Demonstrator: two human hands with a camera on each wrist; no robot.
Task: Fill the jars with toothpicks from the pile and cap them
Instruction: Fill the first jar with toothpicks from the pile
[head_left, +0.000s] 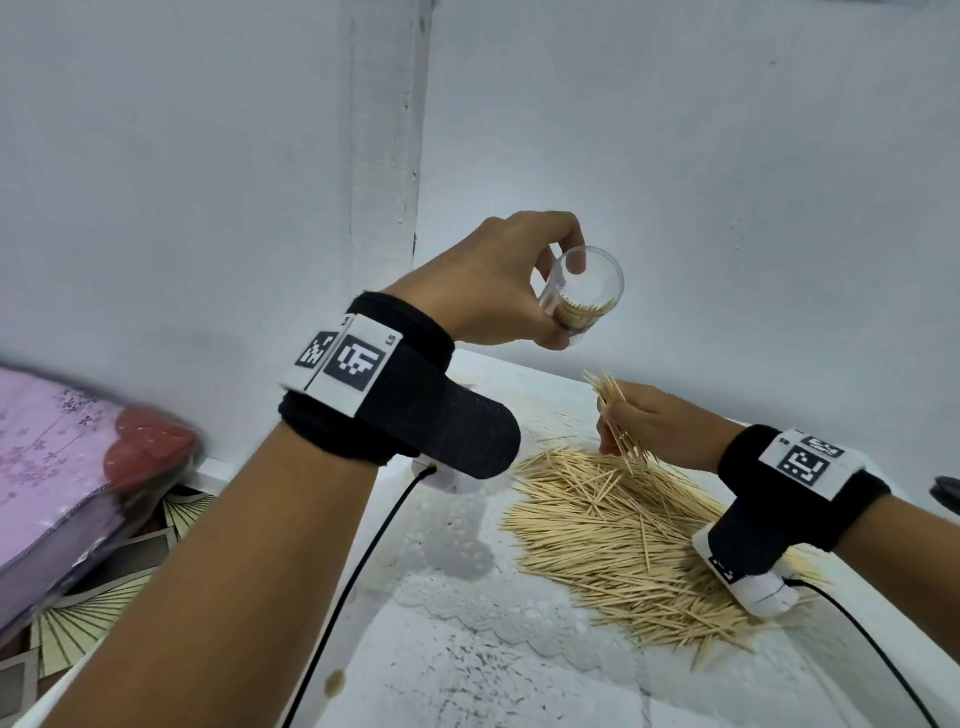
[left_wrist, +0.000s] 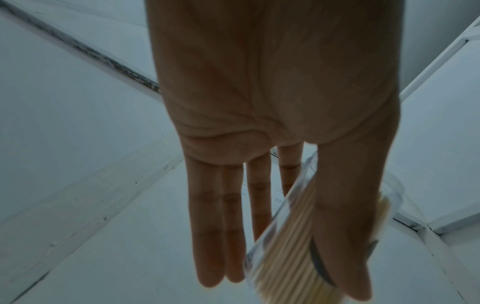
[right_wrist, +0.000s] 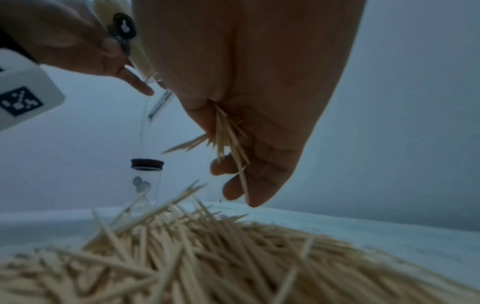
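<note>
Tabletop (head_left: 452, 670), white and speckled, is carrying everything and serving as the landmark for what follows. Pile (head_left: 618, 525) of loose toothpicks is lying spread across the tabletop's right half, kept low and wide, likely so a pinch can be lifted from any edge. Left hand (head_left: 498, 291) is hovering well above the tabletop's far edge, thumb and fingers curling round the open jar (head_left: 582, 296); in the left wrist view the remaining fingers (left_wrist: 207, 226) are hanging straight beside the glass. The open jar is tilting with its mouth facing the right hand, probably so sticks slide in lengthwise; it is already holding a packed layer of toothpicks and looks partly filled, with no cap on it. Right hand (head_left: 654, 426) is hanging just above the pile's far side, fingers pinching a bundle (head_left: 615, 410) of toothpicks roughly parallel, presumably aligning them for the jar's narrow mouth. Second jar (right_wrist: 146, 183), upright with a dark cap, is standing on the tabletop beyond the pile, seen only in the right wrist view; its contents are too dim to judge. Pink floral bedding (head_left: 47, 457) is lying off the tabletop's left edge.
</note>
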